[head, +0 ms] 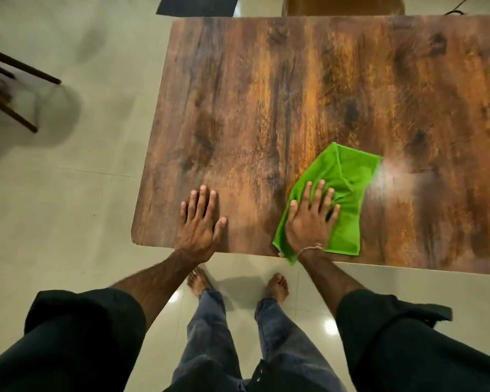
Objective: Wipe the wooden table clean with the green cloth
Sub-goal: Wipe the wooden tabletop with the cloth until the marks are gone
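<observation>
Green cloth (345,176) lies rumpled on the wooden surface (294,94), close to the near edge and right of centre. One corner hangs just over that edge.

Right hand (311,219) is flat on the cloth's near-left part with fingers straight and spread, palm pressing down. Grip is not closed and nothing is pinched. There is a thin string band (313,247) round that wrist.

Left hand (200,224) is flat on bare wood left of the cloth, apart from it, fingers straight and thumb out. Grip is open and holds nothing.

Pale sheen (393,171) on the wood just right of the cloth could be a wet streak or lamp glare, cannot tell.

Person stands barefoot on the pale tiled floor (68,193) at the near edge, in dark jeans (210,335) with black sleeves (82,321) pushed up the forearms.

Dark chair legs (17,80) sit at far left, blurred. Dark mat (197,5) lies on the floor beyond the far-left corner. Brown rounded seat (343,5) is past the far edge, mostly cut off.
</observation>
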